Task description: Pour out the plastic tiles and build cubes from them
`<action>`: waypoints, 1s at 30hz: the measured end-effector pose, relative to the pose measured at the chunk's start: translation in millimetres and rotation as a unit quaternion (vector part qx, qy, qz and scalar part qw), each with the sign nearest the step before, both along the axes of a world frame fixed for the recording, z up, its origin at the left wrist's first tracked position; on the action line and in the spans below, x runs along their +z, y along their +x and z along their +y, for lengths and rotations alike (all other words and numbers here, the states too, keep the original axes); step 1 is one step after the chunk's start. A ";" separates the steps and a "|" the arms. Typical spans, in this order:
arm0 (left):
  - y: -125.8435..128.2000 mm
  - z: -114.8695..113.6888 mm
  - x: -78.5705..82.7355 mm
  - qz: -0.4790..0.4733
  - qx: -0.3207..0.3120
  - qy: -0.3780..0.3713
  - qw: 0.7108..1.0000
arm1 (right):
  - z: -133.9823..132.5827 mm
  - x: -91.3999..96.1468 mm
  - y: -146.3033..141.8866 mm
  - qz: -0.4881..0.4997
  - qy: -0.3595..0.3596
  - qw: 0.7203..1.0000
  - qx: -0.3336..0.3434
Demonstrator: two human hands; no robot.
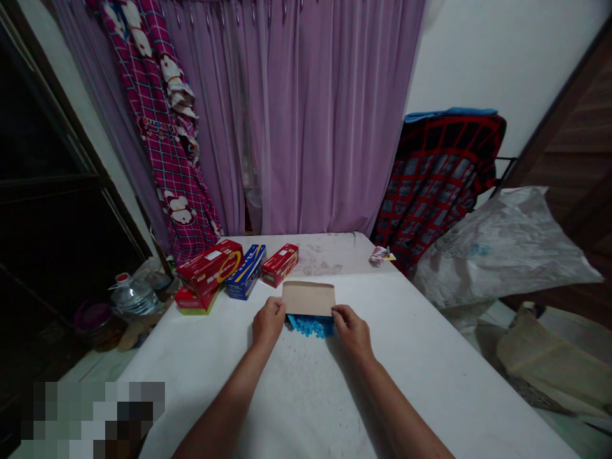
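A flat brown cardboard box (308,298) is tipped up on the white table (306,395), its open side down. A heap of small blue pieces (310,326) lies under it, spilling toward me. My left hand (268,322) grips the box's lower left corner with fingers curled. My right hand (351,328) grips the lower right corner the same way.
Red boxes (210,268) (280,264) and a blue box (246,271) lie at the table's far left. A small wrapper (381,255) sits at the far right edge. A water jug (134,296) stands on the floor to the left, a large plastic sack (502,248) to the right, purple curtains (296,115) behind.
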State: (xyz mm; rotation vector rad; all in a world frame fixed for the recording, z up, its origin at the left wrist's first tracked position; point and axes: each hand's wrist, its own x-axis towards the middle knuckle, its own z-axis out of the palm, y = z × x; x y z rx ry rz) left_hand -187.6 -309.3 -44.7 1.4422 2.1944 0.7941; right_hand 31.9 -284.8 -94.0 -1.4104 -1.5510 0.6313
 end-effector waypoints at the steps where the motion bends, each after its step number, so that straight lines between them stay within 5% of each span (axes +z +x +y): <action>1: -0.7 -2.8 -0.8 -0.023 0.004 0.002 1.000 | -4.3 -3.1 -1.0 0.019 0.007 1.000 -0.006; 7: -3.4 -18.5 0.5 -0.102 -0.008 0.072 0.992 | -15.3 -2.9 -4.7 0.091 0.051 0.995 -0.006; 16: -8.3 14.9 27.8 -0.045 0.006 0.110 0.993 | 18.0 32.3 -6.8 0.068 0.100 0.993 0.011; 20: -4.5 20.8 28.3 -0.071 -0.008 0.091 0.993 | 14.2 27.3 5.4 -0.006 0.093 0.995 0.022; 25: 14.1 42.2 35.2 -0.066 -0.029 0.099 0.992 | 38.1 33.9 25.2 -0.133 0.128 0.980 -0.067; 30: 19.0 65.3 24.3 -0.119 -0.099 0.120 0.981 | 85.6 58.1 54.7 -0.287 -0.005 0.947 -0.144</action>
